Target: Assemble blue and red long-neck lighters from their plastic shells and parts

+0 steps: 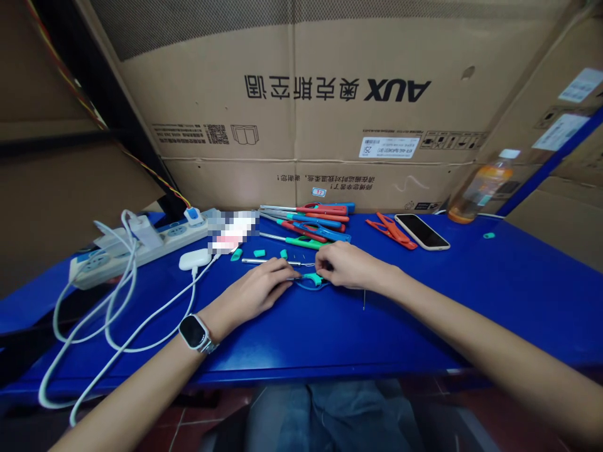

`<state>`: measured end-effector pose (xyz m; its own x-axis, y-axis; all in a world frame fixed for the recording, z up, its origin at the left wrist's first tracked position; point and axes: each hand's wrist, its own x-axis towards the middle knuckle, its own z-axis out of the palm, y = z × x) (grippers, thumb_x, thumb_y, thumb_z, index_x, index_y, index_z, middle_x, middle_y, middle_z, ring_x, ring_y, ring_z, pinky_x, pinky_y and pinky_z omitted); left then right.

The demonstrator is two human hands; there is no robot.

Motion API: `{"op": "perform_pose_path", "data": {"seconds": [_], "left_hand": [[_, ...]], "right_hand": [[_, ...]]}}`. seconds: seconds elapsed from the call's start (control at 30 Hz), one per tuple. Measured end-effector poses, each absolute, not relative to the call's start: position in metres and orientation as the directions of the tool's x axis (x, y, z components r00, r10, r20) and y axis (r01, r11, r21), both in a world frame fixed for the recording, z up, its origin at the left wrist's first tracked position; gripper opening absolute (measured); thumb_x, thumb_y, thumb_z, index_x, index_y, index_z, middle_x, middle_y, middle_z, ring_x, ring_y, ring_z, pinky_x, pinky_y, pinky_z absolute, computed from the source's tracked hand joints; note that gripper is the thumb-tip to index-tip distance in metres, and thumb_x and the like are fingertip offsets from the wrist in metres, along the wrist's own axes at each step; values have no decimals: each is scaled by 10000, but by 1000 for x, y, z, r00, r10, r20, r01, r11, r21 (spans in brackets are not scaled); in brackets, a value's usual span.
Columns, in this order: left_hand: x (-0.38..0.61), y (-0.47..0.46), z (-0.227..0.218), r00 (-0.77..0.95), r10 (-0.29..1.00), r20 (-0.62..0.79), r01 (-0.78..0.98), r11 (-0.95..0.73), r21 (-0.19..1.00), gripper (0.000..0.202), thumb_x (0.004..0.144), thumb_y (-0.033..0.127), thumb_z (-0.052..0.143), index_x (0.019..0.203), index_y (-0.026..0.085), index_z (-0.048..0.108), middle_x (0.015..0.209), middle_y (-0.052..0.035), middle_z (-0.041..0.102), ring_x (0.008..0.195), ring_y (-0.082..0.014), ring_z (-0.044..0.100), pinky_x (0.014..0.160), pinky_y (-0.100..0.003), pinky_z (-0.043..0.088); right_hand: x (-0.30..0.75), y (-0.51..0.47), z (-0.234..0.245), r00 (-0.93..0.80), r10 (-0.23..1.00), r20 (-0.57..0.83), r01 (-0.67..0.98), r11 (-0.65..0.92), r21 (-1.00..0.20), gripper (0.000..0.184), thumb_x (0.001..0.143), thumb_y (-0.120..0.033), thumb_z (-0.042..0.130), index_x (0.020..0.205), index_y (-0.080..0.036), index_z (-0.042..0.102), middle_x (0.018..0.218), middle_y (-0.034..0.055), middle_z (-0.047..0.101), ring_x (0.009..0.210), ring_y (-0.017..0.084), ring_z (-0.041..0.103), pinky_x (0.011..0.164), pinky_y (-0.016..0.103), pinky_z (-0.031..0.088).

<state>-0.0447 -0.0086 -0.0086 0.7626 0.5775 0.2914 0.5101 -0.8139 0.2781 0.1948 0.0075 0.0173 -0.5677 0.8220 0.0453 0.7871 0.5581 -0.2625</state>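
Note:
A blue lighter casing (306, 287) with a teal trigger (315, 278) in it lies low over the blue table between my hands. My left hand (264, 282), watch on its wrist, has its fingers closed on the casing's left end. My right hand (343, 263) is pinched at the right side of the trigger; its fingertips hide whatever is between them. Just beyond lies a metal lighter tube (271, 261) with thin wire at its right end. Several loose teal pieces (259, 253) are scattered near it. A thin metal pin or screwdriver shaft (364, 300) shows below my right wrist.
Long-nosed lighters (313, 220) in red, blue and green are heaped against the cardboard box (282, 138). Red casing parts (390, 230), a phone (421, 231) and a drink bottle (483, 188) stand right. Leftward are a power strip (155, 245) and looping white cables (134, 348).

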Motion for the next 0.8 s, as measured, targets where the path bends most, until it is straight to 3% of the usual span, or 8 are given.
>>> {"op": "perform_pose_path", "data": {"seconds": [0.13,0.47,0.8], "left_hand": [[-49,-6,-6,723,628,286,503,-764,405,200,953,233,524,1116,195,632,1037,-60,653,966,-191,626,888,-325,513],[-51,-4,-3,736,621,271,489,-763,422,249,975,176,458,1084,189,681,1031,-76,640,922,-186,625,861,-329,500],[-50,-3,0,702,662,261,475,-709,520,163,936,189,559,989,161,710,884,-56,680,774,-155,619,767,-295,508]], "right_hand": [[196,2,15,-554,829,80,799,556,-230,101,836,-178,596,848,-185,696,900,56,724,783,175,638,622,254,364],[196,0,16,-517,852,84,813,520,-262,96,835,-174,609,824,-185,703,892,46,724,757,165,629,608,256,363],[195,-3,17,-515,854,77,816,515,-262,100,846,-187,599,822,-191,696,894,43,719,784,163,630,614,251,360]]}}
